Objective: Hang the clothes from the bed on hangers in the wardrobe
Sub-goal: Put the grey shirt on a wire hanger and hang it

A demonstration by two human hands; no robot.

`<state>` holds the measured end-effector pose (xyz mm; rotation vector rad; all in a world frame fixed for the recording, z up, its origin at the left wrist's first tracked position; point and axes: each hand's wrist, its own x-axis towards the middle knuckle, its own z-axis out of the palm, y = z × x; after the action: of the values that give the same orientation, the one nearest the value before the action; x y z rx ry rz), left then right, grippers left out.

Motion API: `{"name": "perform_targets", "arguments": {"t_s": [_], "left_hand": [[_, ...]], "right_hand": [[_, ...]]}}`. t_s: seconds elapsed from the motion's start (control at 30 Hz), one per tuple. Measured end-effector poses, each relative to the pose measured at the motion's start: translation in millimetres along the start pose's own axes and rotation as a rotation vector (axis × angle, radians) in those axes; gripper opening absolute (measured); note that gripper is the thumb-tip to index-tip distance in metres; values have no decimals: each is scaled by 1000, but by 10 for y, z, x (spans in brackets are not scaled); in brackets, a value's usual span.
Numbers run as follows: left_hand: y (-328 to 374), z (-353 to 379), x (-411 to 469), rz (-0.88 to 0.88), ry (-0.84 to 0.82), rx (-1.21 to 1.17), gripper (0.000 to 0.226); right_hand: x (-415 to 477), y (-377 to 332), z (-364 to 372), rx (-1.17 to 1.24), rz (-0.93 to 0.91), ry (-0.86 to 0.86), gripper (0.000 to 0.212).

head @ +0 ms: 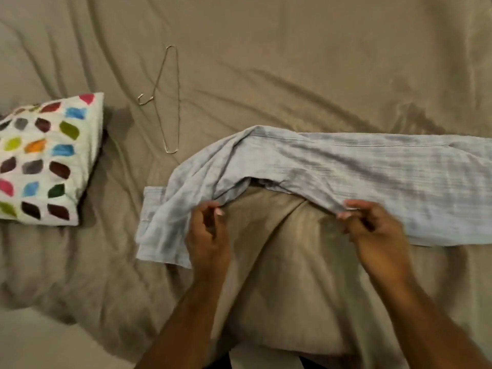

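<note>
1. Bottom middle of the frame: left hand (209, 235) and right hand (372, 230) each pinch the near edge of the pale blue garment (346, 166), lifting it slightly off the bed (292, 62).
2. It sprawls across centre-right, pretty bunched. I'd find the collar and shake it flat first, or it'll hang twisted.
3. Spotted pillow (45, 158) at the left edge, just leave it.
4. Wire hanger (167, 102) lies upper left of centre, apart from the garment, so grab it next.
</note>
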<state>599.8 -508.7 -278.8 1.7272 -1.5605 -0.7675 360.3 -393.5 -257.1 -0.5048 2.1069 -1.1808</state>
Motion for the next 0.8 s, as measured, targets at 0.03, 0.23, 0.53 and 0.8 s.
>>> {"name": "perform_targets", "arguments": {"t_s": [0.03,0.23,0.53,0.8], "left_hand": [[-153,-211,199,112,83,68,13],[-1190,-913,1434,-364,-154,297,66],[-1323,-1287,1802,19,-413,67,32],[-1269,-1534,2057,180,-327,93,18]], "right_hand": [[-119,-89,311,-16,1,-114,18],[-610,-428,1932,-124,175,-450,25],[-978,-891,2973,-365,205,-218,11],[-886,-1553,2845,-166,179,-167,31]]}}
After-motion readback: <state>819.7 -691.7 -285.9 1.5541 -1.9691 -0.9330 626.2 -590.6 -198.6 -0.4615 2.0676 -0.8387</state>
